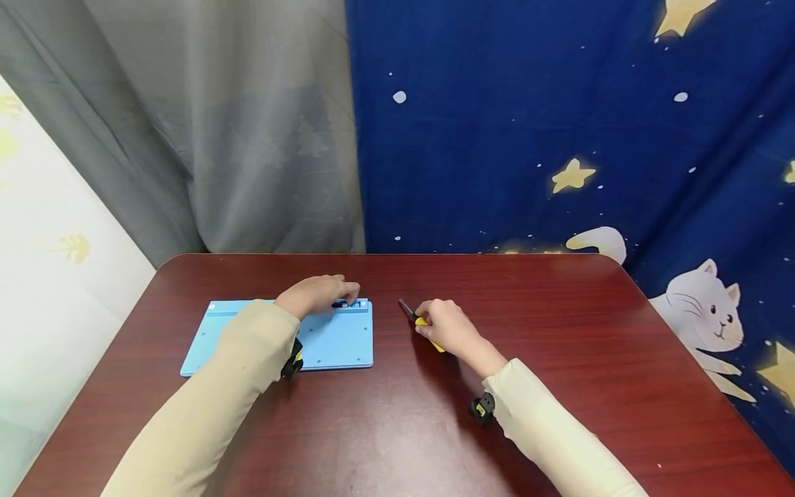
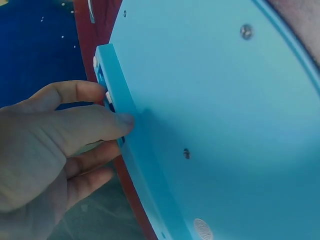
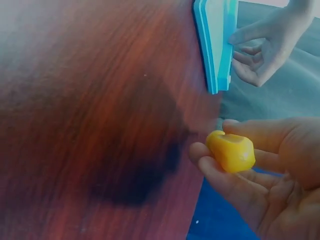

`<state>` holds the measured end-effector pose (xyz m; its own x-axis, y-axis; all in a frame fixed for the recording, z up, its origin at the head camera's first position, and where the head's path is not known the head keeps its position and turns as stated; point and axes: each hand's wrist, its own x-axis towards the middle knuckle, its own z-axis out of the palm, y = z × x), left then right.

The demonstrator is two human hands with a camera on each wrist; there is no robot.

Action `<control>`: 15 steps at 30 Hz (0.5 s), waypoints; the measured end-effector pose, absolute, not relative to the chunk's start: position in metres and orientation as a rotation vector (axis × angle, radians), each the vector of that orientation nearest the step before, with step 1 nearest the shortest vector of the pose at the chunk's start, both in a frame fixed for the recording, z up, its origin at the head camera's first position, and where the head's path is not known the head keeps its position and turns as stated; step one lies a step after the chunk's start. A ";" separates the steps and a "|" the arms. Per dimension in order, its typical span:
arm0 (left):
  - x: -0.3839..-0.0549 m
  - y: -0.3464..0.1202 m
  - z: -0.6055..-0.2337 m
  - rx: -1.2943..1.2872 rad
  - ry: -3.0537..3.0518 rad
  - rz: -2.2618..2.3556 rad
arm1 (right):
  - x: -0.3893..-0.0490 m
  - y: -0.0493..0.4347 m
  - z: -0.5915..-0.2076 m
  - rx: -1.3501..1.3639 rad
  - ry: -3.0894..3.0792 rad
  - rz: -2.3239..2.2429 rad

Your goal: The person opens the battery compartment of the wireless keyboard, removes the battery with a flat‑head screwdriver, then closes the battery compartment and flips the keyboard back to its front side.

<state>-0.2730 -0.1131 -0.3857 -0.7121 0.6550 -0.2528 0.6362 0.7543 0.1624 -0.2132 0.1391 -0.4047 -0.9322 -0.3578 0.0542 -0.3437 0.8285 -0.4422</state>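
A light-blue keyboard (image 1: 338,338) lies underside up on the table, small screws showing in its flat back. My left hand (image 1: 319,293) is at the raised ridge along its far edge; the left wrist view shows the thumb (image 2: 112,122) on the ridge and the index finger against its outer side. Beside those fingertips, a slot in the ridge holds something dark, partly hidden. To the right of the keyboard, my right hand (image 1: 448,328) grips a screwdriver (image 1: 422,322) by its yellow handle, the dark shaft pointing away and to the left. From the right wrist, only the handle's rounded end (image 3: 237,154) shows.
The dark red wooden table (image 1: 385,428) carries both things. Behind its far edge hang a grey curtain (image 1: 267,138) and a blue curtain (image 1: 497,138) with stars and a white cat. A pale cloth (image 1: 56,276) hangs at the left.
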 end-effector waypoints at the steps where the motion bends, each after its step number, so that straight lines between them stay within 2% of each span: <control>1: -0.273 -0.112 -0.385 1.014 2.651 0.067 | -0.213 0.139 -0.405 -0.557 2.985 -0.707; 15: -0.275 -0.100 -0.387 0.902 2.594 -0.070 | -0.206 0.140 -0.414 -0.252 2.967 -0.593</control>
